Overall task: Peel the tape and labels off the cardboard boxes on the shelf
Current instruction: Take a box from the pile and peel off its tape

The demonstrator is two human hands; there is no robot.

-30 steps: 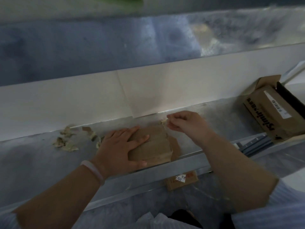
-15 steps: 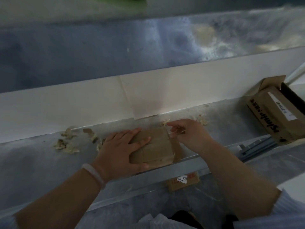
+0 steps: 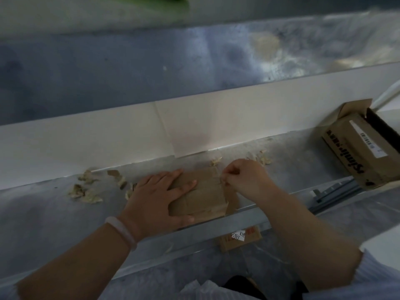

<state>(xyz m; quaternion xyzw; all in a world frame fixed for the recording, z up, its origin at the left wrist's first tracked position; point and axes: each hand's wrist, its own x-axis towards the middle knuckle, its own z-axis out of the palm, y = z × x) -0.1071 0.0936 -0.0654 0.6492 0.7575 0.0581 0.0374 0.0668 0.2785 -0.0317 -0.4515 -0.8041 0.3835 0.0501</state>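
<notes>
Right hand (image 3: 246,180) lowered, pinching tape (image 3: 221,180) on the cardboard box (image 3: 203,198)

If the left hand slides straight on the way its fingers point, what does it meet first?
Likely the right hand, pinching tape at the edge of the flattened box that the left hand presses; only bare cardboard lies between.

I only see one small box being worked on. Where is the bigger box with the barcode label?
In the head view, the bigger box sits on the shelf at the far right, flap open, beyond the right hand.
</notes>
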